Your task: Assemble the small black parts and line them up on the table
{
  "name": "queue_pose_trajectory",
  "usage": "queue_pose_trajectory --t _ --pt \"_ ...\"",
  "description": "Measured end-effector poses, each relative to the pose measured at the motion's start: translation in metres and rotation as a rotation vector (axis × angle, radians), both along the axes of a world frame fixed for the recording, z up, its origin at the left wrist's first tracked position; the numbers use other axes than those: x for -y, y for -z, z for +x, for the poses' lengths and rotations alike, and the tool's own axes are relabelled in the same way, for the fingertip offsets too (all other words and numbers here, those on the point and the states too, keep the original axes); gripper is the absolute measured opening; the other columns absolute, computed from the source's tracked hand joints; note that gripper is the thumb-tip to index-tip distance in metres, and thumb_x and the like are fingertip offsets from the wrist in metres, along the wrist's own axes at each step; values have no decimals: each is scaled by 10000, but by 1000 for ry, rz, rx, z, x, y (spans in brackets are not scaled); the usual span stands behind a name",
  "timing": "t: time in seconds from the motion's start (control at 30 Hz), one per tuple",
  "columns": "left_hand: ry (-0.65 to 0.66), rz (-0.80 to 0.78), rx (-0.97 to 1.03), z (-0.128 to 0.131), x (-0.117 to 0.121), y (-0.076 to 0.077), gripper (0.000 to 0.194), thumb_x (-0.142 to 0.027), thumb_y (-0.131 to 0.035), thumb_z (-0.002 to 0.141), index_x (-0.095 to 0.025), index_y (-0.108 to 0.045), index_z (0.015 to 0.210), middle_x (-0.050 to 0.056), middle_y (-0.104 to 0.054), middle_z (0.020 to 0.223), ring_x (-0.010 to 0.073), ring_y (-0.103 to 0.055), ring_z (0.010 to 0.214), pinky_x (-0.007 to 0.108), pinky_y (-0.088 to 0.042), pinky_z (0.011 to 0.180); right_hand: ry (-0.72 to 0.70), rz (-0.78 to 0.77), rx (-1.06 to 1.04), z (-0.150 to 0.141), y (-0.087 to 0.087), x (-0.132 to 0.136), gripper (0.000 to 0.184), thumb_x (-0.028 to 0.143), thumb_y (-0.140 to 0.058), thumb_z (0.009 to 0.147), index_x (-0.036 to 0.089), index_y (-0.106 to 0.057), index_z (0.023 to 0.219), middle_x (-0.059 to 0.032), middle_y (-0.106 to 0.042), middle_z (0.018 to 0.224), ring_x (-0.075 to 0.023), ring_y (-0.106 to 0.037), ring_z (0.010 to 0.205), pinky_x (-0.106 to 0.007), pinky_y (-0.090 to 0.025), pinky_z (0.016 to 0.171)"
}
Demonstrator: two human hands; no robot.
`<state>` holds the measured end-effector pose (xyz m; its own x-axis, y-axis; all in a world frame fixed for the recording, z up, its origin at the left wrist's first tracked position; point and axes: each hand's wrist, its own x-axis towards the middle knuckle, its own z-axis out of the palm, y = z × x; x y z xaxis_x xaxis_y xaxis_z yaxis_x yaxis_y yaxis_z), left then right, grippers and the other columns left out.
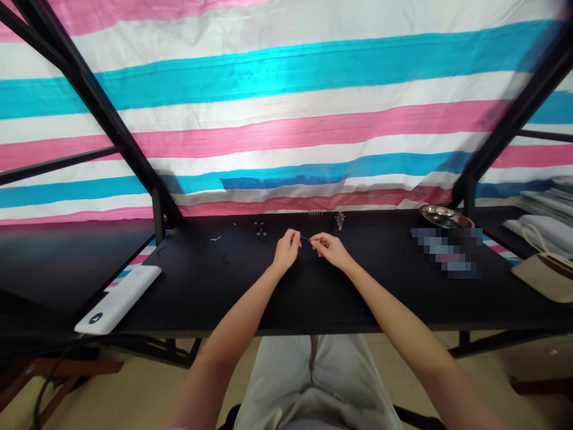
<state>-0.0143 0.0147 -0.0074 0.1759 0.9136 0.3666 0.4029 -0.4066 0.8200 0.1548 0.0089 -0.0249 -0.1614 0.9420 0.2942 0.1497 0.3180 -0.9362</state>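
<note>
Both of my hands meet over the middle of the black table (215,298). My left hand (287,248) is closed in a pinch at the left end of a small dark thin piece (305,239). At its other end my right hand (329,248) pinches with thumb and forefinger. The piece is too small and dark to name. Just beyond my left hand lie several small dark parts with light tips (260,229). A small clear-and-metal item (340,221) sits behind my right hand, with a row of tiny screw-like pieces (316,214) at the back edge.
A shiny metal dish (446,217) stands at the back right, behind a blurred-out patch. A white power bank-like device (119,298) lies at the left edge. A beige pouch (544,278) is far right. Thin white scraps (215,239) lie left; a striped sheet (286,119) hangs behind.
</note>
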Motion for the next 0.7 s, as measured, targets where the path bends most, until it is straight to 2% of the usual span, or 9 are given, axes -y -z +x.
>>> queue_pose_trajectory --t 0.07,0.23,0.33,0.4,0.47,0.57,0.7 --pt "-10 21 4 0 0 0 308 -446 -328 879 -186 -476 805 -34 -553 633 62 -468 463 188 -372 513 4 46 88 1 2 0 281 419 -564 762 171 -589 893 6 -568 684 -84 -490 500 -239 -426 507" --pt "-41 78 34 -1 -1 -2 295 -430 -367 867 -178 -487 772 -44 -483 548 74 -465 491 192 -364 528 36 285 472 9 -2 2 166 303 -535 796 189 -637 859 -24 -550 791 -104 -499 626 -256 -430 637" --pt "-65 62 75 -1 -3 -1 287 -431 -415 845 -171 -499 760 -48 -466 513 73 -458 470 189 -354 502 144 296 570 14 -2 1 143 272 -531 789 181 -637 820 -25 -534 773 -115 -495 636 -260 -418 643" --pt "-59 45 87 -1 -4 1 275 -429 -464 819 -165 -517 766 -44 -487 522 69 -457 462 185 -355 489 226 265 527 15 -1 -1 162 291 -518 795 175 -628 824 -13 -527 703 -125 -495 625 -263 -416 636" --pt "-12 17 77 1 -4 2 270 -428 -506 794 -160 -536 778 -34 -528 564 58 -444 443 179 -349 463 239 210 413 14 0 -1 198 326 -505 802 170 -612 859 -3 -536 663 -127 -501 609 -262 -422 628" --pt "100 -64 79 3 -2 3 283 -435 -521 781 -154 -549 806 -17 -572 635 40 -419 397 168 -325 399 134 144 259 8 0 0 237 369 -502 798 170 -588 894 -7 -580 704 -123 -523 621 -256 -432 629" --pt "198 -118 99 6 2 3 287 -428 -534 773 -145 -542 821 -20 -547 636 32 -407 372 162 -309 364 -13 131 234 1 -1 5 219 377 -505 795 178 -578 849 0 -584 719 -109 -514 619 -245 -424 623"
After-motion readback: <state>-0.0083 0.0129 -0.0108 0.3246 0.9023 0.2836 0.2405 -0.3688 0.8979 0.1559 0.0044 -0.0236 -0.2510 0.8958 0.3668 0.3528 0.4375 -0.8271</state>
